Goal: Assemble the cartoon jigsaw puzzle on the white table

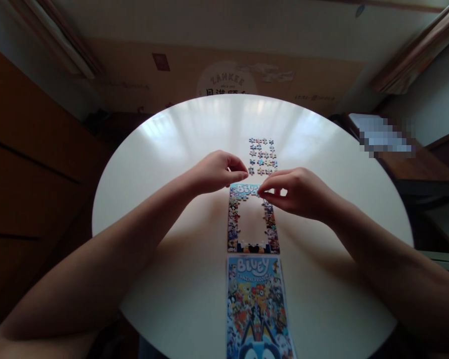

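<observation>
A partly assembled jigsaw puzzle (232, 219) lies flat on the table, its border joined around a bare middle. My right hand (299, 192) is over its top right part, with thumb and fingertips pinched at the inner edge of the title strip. Whatever they grip there is hidden. Just above the puzzle's top left corner is my left hand (220, 172), thumb and forefinger brought together beside the nearest loose piece. I cannot make out anything between them. Loose puzzle pieces (261, 162) lie in rows beyond both hands.
A printed reference picture (260, 304) titled "Bluey" lies below the puzzle, towards me. All of this rests on a round white table (153, 164). Behind it stands a cardboard panel (123, 75) with printed lettering. At the right is a brown wooden surface (389, 154).
</observation>
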Demonstrator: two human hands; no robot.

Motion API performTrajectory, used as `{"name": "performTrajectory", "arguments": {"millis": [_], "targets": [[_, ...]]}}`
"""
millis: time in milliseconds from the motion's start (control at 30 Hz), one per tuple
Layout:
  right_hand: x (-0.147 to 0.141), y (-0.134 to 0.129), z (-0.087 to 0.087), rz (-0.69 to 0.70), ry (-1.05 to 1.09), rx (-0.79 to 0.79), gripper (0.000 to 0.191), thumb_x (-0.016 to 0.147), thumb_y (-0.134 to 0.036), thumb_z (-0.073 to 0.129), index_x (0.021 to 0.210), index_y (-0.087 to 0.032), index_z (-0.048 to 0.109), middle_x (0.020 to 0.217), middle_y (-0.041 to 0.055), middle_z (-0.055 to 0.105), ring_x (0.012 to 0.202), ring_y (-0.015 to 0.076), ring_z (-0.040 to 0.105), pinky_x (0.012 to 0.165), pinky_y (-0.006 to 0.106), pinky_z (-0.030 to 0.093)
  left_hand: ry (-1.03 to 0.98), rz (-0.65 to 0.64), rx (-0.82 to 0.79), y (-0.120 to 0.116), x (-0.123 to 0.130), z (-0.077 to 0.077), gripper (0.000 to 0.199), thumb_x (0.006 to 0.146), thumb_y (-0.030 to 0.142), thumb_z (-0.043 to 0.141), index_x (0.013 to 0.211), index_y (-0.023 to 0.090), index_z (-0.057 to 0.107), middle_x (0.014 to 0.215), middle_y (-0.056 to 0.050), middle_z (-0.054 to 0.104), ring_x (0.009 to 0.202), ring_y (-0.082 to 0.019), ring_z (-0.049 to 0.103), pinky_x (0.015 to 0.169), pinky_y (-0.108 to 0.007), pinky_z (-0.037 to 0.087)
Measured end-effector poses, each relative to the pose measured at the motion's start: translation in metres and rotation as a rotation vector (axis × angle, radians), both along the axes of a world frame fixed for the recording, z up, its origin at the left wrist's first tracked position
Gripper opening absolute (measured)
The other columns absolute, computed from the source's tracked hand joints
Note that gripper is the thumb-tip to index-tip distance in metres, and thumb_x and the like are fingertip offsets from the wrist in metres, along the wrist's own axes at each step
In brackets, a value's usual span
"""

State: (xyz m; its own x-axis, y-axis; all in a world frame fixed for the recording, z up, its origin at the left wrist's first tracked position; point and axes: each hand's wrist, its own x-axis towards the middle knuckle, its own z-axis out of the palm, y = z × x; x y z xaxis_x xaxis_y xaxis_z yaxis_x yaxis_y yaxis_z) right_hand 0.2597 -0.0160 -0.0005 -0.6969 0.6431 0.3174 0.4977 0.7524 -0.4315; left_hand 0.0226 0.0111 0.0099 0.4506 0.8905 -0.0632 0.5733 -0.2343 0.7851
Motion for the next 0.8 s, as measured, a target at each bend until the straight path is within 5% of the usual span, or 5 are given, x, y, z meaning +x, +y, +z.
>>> {"name": "performTrajectory", "arguments": {"millis": [167,300,800], "targets": [[0.001,0.004,-0.001,0.039,-0.122,-0.050,0.012,0.086,-0.020,0.067,0.088,-0.023,0.079,0.082,0.0000,0.075,0.070,0.0130,0.066,0.064,0.026,0.047,0.192,-0.154,0.272,0.003,-0.008,-0.005,0.013,0.081,0.025,0.067,0.086,0.019,0.077,0.077,-0.002,0.073,0.067,-0.012,0.060,0.064,-0.027,0.042],[0.001,0.005,-0.006,0.069,-0.112,-0.044,0.014,0.087,-0.022,0.067,0.093,-0.026,0.079,0.089,-0.0002,0.076,0.077,0.0149,0.069,0.070,0.028,0.050,0.281,-0.251,0.290,0.005,-0.009,-0.010,0.014,0.082,0.031,0.067,0.080,0.019,0.072,0.078,-0.003,0.071,0.069,-0.013,0.057,0.063,-0.028,0.038],[-0.008,0.005,-0.024,0.006,-0.059,0.043,0.012,0.091,-0.030,0.067,0.092,-0.029,0.079,0.094,-0.0043,0.077,0.082,0.0142,0.072,0.070,0.027,0.051,0.387,-0.220,0.265,0.010,-0.010,-0.023,0.030,0.080,0.044,0.069,0.068,0.019,0.057,0.068,-0.001,0.060,0.063,-0.014,0.046,0.058,-0.029,0.028]]}}
